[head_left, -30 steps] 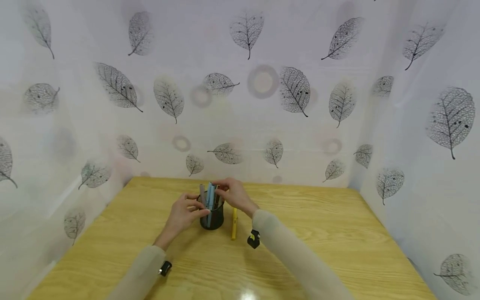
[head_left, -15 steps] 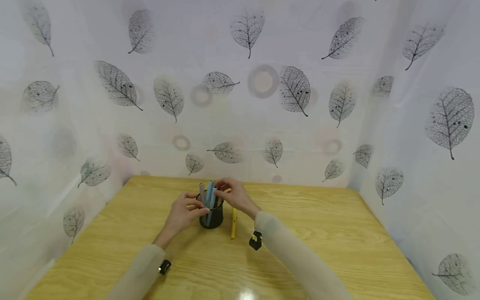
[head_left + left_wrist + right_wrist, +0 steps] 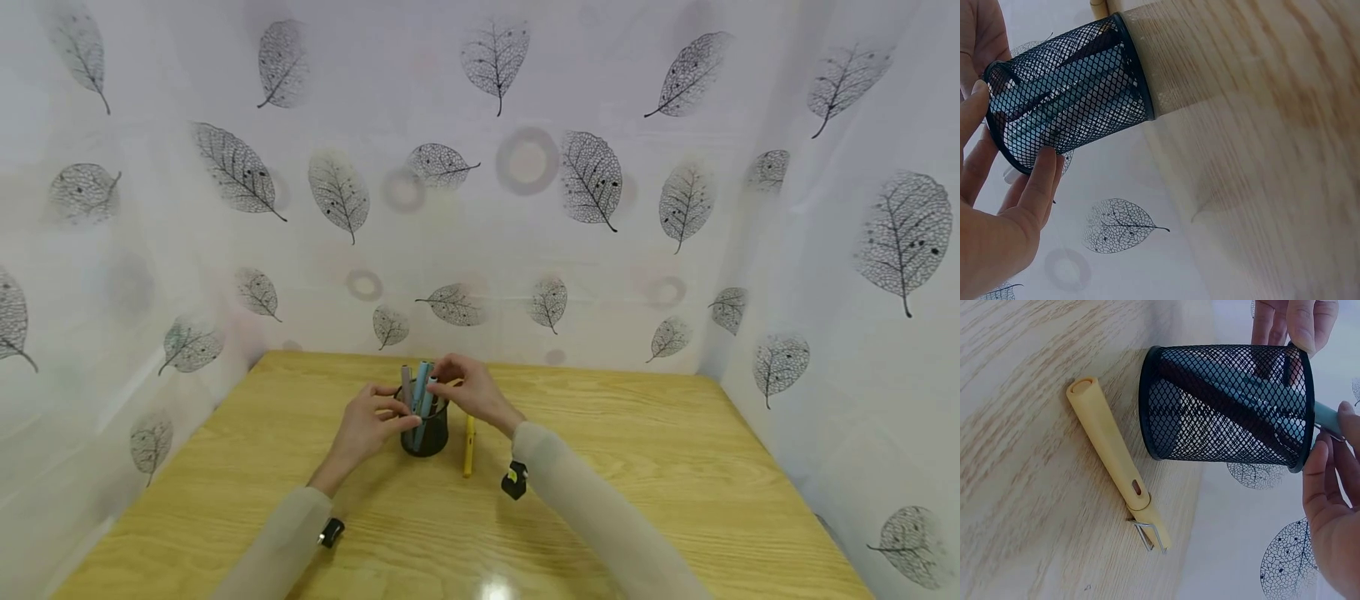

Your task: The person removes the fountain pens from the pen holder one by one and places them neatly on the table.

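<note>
A black mesh pen holder (image 3: 431, 439) stands upright on the table with several pens in it. My left hand (image 3: 369, 423) grips it by the rim, thumb at the near side and fingers on the mesh wall, as the left wrist view shows on the mesh cup (image 3: 1072, 94). At the top, my right hand (image 3: 474, 393) pinches the upper end of a light blue pen (image 3: 1327, 419) that leans inside the holder. A second light blue pen (image 3: 420, 379) and a greyish-mauve pen (image 3: 406, 382) stick up beside it. Mesh partly veils the pens' lower parts.
A yellow pen (image 3: 1107, 437) with a wire clip lies on the wooden table (image 3: 637, 483), just right of the holder. Behind the table's far edge hangs a pale leaf-print curtain (image 3: 480, 250), which also runs along both sides.
The light blue pen at my right fingers has separated from the other blue one and now sits lower, leaning right. My right hand has shifted slightly; the left keeps its hold on the pen holder.
</note>
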Action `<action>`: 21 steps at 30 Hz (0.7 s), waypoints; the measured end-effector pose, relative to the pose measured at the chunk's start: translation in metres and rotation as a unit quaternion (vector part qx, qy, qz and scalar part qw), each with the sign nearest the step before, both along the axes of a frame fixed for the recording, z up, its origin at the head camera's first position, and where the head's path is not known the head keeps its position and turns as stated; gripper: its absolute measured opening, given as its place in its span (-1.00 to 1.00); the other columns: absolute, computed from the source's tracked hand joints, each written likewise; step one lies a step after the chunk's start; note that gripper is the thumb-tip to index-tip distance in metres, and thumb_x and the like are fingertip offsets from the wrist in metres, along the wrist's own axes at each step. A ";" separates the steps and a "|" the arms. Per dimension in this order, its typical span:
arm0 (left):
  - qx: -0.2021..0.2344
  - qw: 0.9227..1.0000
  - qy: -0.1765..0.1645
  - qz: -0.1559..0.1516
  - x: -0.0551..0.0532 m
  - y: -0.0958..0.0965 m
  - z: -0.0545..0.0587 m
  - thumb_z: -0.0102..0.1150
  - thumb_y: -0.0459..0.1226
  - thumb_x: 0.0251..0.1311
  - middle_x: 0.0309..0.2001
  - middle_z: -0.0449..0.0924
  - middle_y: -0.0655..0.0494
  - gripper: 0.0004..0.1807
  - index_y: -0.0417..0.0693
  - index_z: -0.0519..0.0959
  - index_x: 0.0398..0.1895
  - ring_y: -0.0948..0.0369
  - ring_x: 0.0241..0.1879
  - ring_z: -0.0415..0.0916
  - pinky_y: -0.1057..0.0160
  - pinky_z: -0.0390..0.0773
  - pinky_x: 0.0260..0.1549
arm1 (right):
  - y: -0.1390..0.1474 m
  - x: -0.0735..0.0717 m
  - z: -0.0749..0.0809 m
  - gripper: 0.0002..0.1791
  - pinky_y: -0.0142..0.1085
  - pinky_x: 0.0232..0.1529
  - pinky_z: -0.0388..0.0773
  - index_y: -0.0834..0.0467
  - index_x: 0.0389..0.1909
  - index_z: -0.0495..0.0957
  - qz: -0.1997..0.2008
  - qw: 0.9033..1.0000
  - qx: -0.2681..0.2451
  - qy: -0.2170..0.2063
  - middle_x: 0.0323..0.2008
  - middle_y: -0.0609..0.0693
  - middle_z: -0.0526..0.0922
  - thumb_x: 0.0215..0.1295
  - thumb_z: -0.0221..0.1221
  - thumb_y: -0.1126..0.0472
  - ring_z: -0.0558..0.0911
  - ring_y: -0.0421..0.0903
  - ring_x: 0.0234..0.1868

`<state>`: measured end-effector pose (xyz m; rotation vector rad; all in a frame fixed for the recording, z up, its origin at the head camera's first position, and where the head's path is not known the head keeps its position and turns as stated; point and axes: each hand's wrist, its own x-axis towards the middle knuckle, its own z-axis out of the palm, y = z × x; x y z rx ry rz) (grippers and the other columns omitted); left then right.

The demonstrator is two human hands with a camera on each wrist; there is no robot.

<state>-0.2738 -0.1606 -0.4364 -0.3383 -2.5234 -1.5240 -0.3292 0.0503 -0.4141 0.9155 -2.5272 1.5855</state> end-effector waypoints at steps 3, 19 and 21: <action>0.001 1.000 -0.002 0.000 0.000 0.000 -0.001 0.51 -0.21 0.00 0.11 0.40 -0.16 -0.80 -0.17 0.73 -0.43 -0.11 0.14 0.45 0.01 0.65 0.06 | 0.000 0.000 0.000 -0.76 -0.37 -0.17 0.66 0.07 -0.03 0.61 0.000 1.000 0.010 0.001 -0.11 -0.05 0.69 0.31 0.28 0.14 0.66 -0.19 -0.13; -0.001 1.000 0.006 -0.001 0.000 0.000 -0.002 0.51 -0.20 0.00 0.10 0.41 -0.17 -0.80 -0.15 0.73 -0.44 -0.11 0.13 0.45 0.00 0.65 0.04 | 0.003 -0.002 0.000 -0.65 -0.38 -0.17 0.69 0.16 0.10 0.63 0.045 0.998 0.032 0.005 -0.10 0.05 0.70 0.30 0.28 0.24 0.69 -0.11 -0.19; -0.001 1.000 0.006 0.000 0.000 0.000 -0.002 0.51 -0.19 0.00 0.10 0.41 -0.16 -0.80 -0.14 0.74 -0.44 -0.12 0.15 0.44 -0.03 0.64 0.06 | 0.003 -0.003 -0.001 -0.66 -0.39 -0.17 0.68 0.16 0.09 0.63 0.043 0.999 0.027 0.003 -0.11 0.04 0.70 0.30 0.28 0.23 0.68 -0.14 -0.19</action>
